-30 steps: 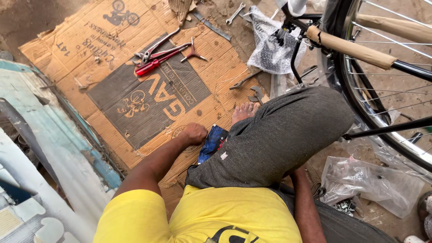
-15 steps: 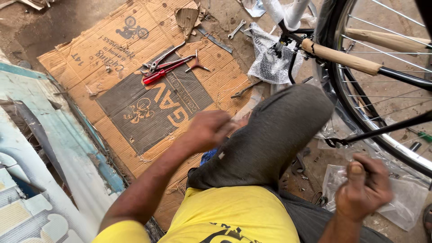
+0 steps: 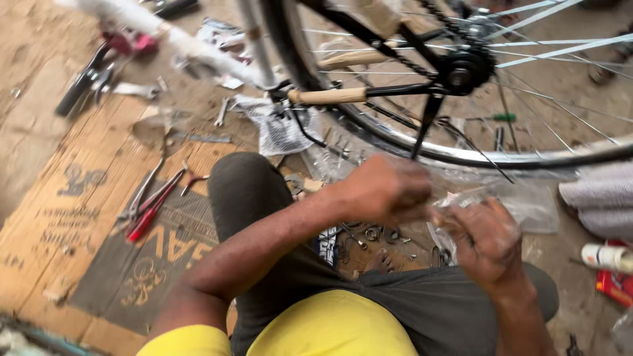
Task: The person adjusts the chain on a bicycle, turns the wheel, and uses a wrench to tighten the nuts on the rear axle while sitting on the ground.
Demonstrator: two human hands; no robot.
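Covering dirt ground (image 3: 39,59), flattened cardboard (image 3: 79,217)

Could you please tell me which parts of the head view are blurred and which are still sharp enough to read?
In the head view, the white tube at top left is smeared by motion blur, and both the left hand and right hand are soft; the wheel hub and the red-handled pliers on the cardboard are fairly clear; lighting is even daylight, without glare.
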